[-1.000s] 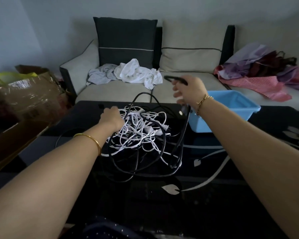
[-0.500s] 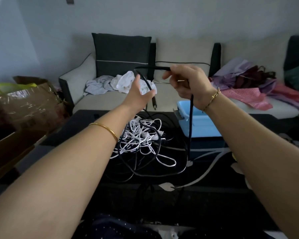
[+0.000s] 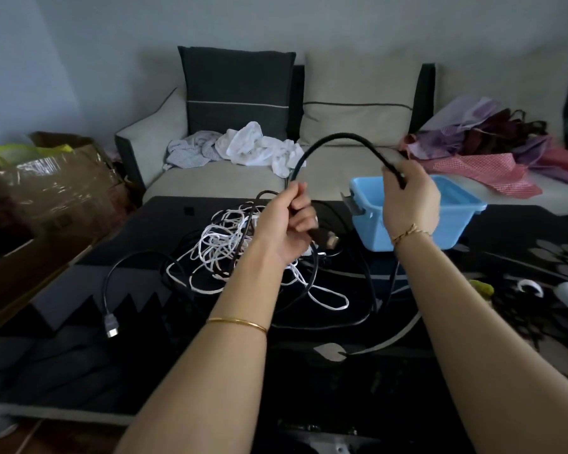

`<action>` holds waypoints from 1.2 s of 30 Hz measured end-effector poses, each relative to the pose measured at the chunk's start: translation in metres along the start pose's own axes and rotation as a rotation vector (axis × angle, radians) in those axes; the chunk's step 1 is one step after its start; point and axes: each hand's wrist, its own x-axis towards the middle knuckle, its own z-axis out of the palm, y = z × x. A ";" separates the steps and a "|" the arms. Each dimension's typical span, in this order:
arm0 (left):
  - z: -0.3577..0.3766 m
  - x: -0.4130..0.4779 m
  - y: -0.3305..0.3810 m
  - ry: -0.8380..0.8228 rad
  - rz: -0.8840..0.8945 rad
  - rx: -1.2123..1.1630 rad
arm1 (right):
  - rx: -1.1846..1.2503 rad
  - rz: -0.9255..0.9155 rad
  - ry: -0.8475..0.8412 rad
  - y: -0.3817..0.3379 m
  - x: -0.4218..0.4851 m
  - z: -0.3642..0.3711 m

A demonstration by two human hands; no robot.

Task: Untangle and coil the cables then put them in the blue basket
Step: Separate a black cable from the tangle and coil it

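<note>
With left hand [image 3: 289,224] and right hand [image 3: 410,201] lifted apart over the counter [image 3: 309,388], clamping a thick black cable [image 3: 338,136] in curled fingers, arching it between them, trailing it down into the tangled cables [image 3: 230,247] lying just left of the blue basket [image 3: 466,204].
</note>
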 end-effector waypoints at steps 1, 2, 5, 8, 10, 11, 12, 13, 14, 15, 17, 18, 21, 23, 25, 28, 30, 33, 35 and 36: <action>0.000 0.001 0.000 -0.060 -0.006 -0.059 | -0.100 0.030 -0.050 0.008 -0.001 0.007; 0.002 0.002 0.000 -0.119 0.008 -0.113 | -0.191 0.048 -0.121 0.013 -0.003 0.014; 0.012 0.008 0.009 -0.249 0.087 -0.169 | -0.335 -0.009 -0.444 0.021 -0.008 0.030; 0.017 0.016 0.021 -0.211 0.178 0.037 | -0.374 -0.155 -0.774 0.020 -0.012 0.039; 0.013 0.021 0.025 -0.103 0.256 0.200 | -0.459 -0.256 -0.955 0.015 -0.013 0.036; 0.010 0.022 0.026 -0.053 0.287 0.253 | -0.476 -0.283 -1.037 0.012 -0.014 0.033; 0.007 0.022 0.025 -0.013 0.313 0.297 | -0.473 -0.295 -1.108 0.010 -0.015 0.030; 0.005 0.021 0.023 0.017 0.341 0.346 | -0.460 -0.292 -1.168 0.009 -0.017 0.028; 0.003 0.021 0.020 0.041 0.377 0.402 | -0.441 -0.276 -1.225 0.006 -0.018 0.026; 0.001 0.021 0.017 0.061 0.421 0.464 | -0.423 -0.251 -1.281 0.004 -0.020 0.024; -0.005 0.023 0.011 0.096 0.520 0.628 | -0.404 -0.217 -1.371 -0.005 -0.022 0.020; -0.009 0.024 0.009 0.108 0.558 0.720 | -0.407 -0.215 -1.398 -0.010 -0.022 0.017; -0.016 0.022 0.008 0.133 0.597 0.916 | -0.461 -0.248 -1.414 -0.026 -0.018 0.005; -0.018 0.018 0.010 0.121 0.598 1.055 | -0.525 -0.304 -1.389 -0.035 -0.014 -0.004; -0.019 0.013 0.013 0.087 0.578 1.247 | -0.604 -0.410 -1.288 -0.044 -0.011 -0.013; -0.019 0.006 0.016 0.003 0.427 1.442 | -0.722 -0.534 -0.929 -0.055 -0.005 -0.026; -0.016 -0.001 0.017 -0.046 0.303 1.515 | -0.786 -0.628 -0.641 -0.060 -0.002 -0.032; -0.010 -0.010 0.019 -0.111 0.195 1.509 | -0.754 -0.754 -0.372 -0.062 0.003 -0.036; -0.009 -0.014 0.021 -0.176 0.141 1.394 | -0.673 -0.784 -0.267 -0.057 0.006 -0.035; -0.010 -0.015 0.022 -0.216 0.103 1.316 | -0.607 -0.800 -0.229 -0.050 0.008 -0.032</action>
